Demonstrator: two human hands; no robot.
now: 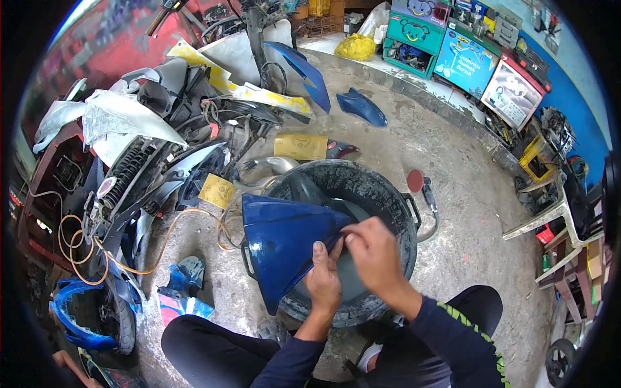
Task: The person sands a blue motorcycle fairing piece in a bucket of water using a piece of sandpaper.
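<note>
The left hand (323, 281), thumb raised, is clamped on the lower edge of a glossy blue, tapering plastic panel (284, 236) above a round black tub (389, 204), while the slightly blurred right hand (374, 251) bends its fingers at the panel's narrow end, its grip impossible to tell. The tub, holding cloudy grey water (347, 277), stands on a rough, stained grey concrete floor (462, 213), with curved, scuffed white body panels (126, 118) heaped at left.

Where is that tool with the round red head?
In the head view, the red-headed tool lies on the concrete floor, right of the black tub near its right handle, beyond the person's right hand.
</note>
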